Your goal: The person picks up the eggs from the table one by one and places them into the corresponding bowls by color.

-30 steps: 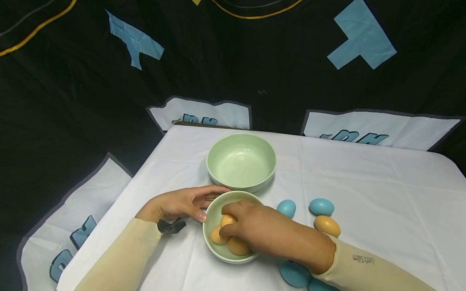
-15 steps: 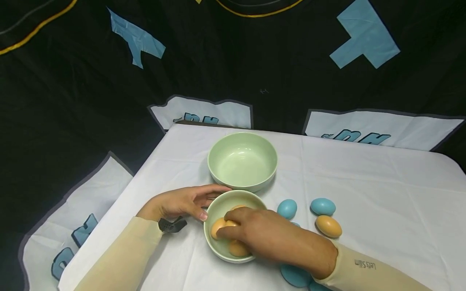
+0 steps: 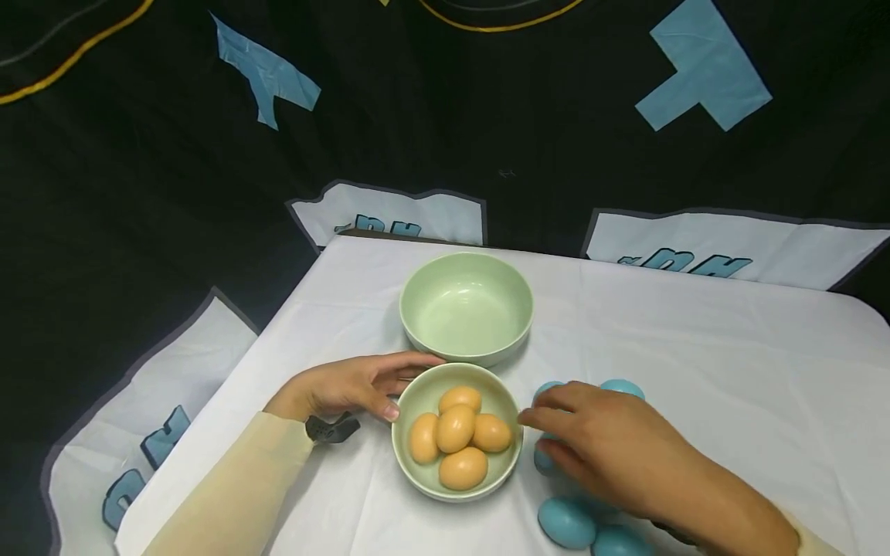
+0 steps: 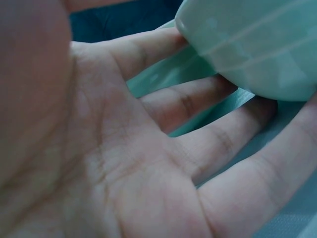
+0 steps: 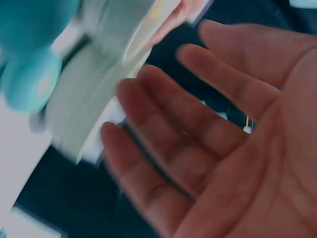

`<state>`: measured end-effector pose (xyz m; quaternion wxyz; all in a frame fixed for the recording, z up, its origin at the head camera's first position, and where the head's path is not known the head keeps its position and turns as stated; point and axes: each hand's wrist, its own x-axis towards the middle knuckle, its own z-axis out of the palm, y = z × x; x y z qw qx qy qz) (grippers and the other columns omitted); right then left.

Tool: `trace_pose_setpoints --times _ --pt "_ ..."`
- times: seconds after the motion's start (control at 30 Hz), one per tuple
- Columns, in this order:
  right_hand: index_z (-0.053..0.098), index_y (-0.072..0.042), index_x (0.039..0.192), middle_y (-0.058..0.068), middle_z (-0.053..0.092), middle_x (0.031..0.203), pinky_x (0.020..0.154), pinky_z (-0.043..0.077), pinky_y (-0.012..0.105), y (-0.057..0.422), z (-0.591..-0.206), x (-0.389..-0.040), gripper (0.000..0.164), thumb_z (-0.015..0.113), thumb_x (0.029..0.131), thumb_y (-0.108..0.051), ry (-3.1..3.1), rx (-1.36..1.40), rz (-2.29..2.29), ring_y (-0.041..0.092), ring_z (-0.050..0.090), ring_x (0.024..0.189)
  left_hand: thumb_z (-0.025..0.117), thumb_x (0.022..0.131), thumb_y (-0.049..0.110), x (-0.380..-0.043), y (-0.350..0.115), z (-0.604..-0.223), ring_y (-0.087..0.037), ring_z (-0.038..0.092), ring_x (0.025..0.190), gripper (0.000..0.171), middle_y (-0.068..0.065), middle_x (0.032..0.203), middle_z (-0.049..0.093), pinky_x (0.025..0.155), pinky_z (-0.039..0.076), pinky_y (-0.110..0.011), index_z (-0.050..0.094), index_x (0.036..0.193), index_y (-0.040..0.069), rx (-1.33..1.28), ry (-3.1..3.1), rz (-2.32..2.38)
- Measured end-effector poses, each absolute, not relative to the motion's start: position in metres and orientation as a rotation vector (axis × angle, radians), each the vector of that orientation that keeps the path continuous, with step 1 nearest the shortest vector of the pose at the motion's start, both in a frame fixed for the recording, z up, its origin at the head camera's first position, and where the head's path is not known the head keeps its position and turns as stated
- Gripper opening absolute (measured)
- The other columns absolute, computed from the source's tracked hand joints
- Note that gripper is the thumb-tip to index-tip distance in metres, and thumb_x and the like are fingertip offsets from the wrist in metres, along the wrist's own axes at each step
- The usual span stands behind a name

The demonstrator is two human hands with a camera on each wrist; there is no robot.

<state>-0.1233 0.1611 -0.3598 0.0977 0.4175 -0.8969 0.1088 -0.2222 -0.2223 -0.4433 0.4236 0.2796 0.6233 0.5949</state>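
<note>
White-draped bench (image 3: 695, 332) | left grip (image 3: 354, 386): fingers spread, touching small bowl (image 3: 497, 467) | right grip (image 3: 612, 440): empty, loose, near blue eggs (image 3: 567, 523) | lower yellow eggs (image 3: 455, 428) softly; they may roll

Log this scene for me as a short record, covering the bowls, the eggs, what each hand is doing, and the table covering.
Front: small round glossy pale green bowl
Contents: five smooth orange eggs
Behind: larger round glossy pale green bowl
Right side: at least five smooth blue eggs, some partly hidden
Left hand: touches the small bowl's left side
Right hand: over the blue eggs, holding nothing; contact unclear
Covering: white cloth
</note>
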Motion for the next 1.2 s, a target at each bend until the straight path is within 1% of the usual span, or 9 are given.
trace_pose_setpoints --times 0.1,0.2,0.33,0.43,0.53,0.63,0.73,0.97,1.2 --pt "0.075 -0.036 0.116 -0.019 0.067 0.105 0.07 0.057 0.026 0.188 -0.361 -0.118 0.037 0.089 0.082 -0.027 -2.775 1.078 0.218 0.002 0.064 0.091 0.08 0.086 0.01 -0.223 -0.219 -0.443 -0.026 0.042 0.153 0.09 -0.007 0.169 0.037 0.116 0.048 -0.037 0.035 0.164 0.02 0.706 1.556 1.484" --pt "0.074 -0.039 0.11 -0.022 0.063 0.099 0.065 0.052 0.024 0.209 -0.366 -0.119 0.035 0.09 0.08 -0.027 -2.914 0.995 0.15 -0.001 0.057 0.083 0.08 0.086 0.01 -0.223 -0.219 -0.442 -0.026 0.043 0.153 0.091 -0.007 0.169 0.037 0.116 0.048 -0.037 0.035 0.164 0.021 0.706 1.563 1.483" --pt "0.071 -0.04 0.094 -0.024 0.057 0.088 0.061 0.045 0.022 0.223 -0.373 -0.127 0.029 0.086 0.081 -0.018 -2.952 1.024 0.175 -0.004 0.048 0.074 0.08 0.086 0.01 -0.222 -0.22 -0.44 -0.025 0.043 0.153 0.091 -0.005 0.169 0.037 0.114 0.049 -0.037 0.035 0.164 0.023 0.679 1.582 1.477" --pt "0.067 -0.043 0.085 -0.025 0.051 0.083 0.059 0.04 0.02 0.227 -0.374 -0.13 0.035 0.082 0.082 -0.011 -2.932 1.038 0.203 -0.005 0.043 0.071 0.08 0.086 0.01 -0.222 -0.22 -0.442 -0.024 0.042 0.154 0.091 -0.004 0.169 0.038 0.115 0.049 -0.037 0.036 0.163 0.024 0.672 1.584 1.478" --pt "0.069 -0.046 0.087 -0.028 0.053 0.085 0.063 0.045 0.02 0.23 -0.371 -0.132 0.034 0.084 0.085 -0.015 -2.96 0.974 0.21 -0.005 0.048 0.076 0.08 0.086 0.011 -0.223 -0.22 -0.443 -0.024 0.043 0.153 0.091 -0.006 0.168 0.039 0.114 0.049 -0.037 0.036 0.164 0.024 0.673 1.588 1.476" --pt "0.075 -0.046 0.094 -0.027 0.058 0.09 0.07 0.053 0.024 0.234 -0.369 -0.134 0.032 0.09 0.081 -0.02 -2.997 0.898 0.215 -0.003 0.057 0.084 0.08 0.086 0.012 -0.223 -0.221 -0.444 -0.025 0.044 0.152 0.091 -0.007 0.167 0.04 0.114 0.049 -0.037 0.035 0.164 0.025 0.67 1.593 1.467" --pt "0.078 -0.044 0.097 -0.025 0.061 0.091 0.071 0.055 0.027 0.235 -0.369 -0.137 0.034 0.093 0.078 -0.02 -3.038 0.85 0.215 0.0 0.061 0.085 0.08 0.086 0.013 -0.222 -0.222 -0.444 -0.025 0.045 0.151 0.091 -0.007 0.166 0.04 0.113 0.05 -0.037 0.035 0.164 0.024 0.677 1.596 1.463" --pt "0.073 -0.049 0.095 -0.025 0.057 0.089 0.069 0.049 0.023 0.236 -0.372 -0.14 0.04 0.089 0.081 -0.015 -3.073 0.879 0.25 -0.004 0.052 0.08 0.081 0.086 0.014 -0.222 -0.223 -0.445 -0.028 0.043 0.153 0.091 -0.006 0.169 0.037 0.115 0.049 -0.038 0.035 0.164 0.021 0.708 1.593 1.479" --pt "0.075 -0.045 0.096 -0.025 0.056 0.089 0.067 0.047 0.022 0.237 -0.377 -0.142 0.043 0.087 0.079 -0.008 -3.041 0.899 0.269 -0.006 0.051 0.077 0.082 0.086 0.016 -0.222 -0.223 -0.444 -0.027 0.042 0.154 0.091 -0.005 0.17 0.037 0.116 0.048 -0.038 0.036 0.164 0.023 0.699 1.591 1.473"
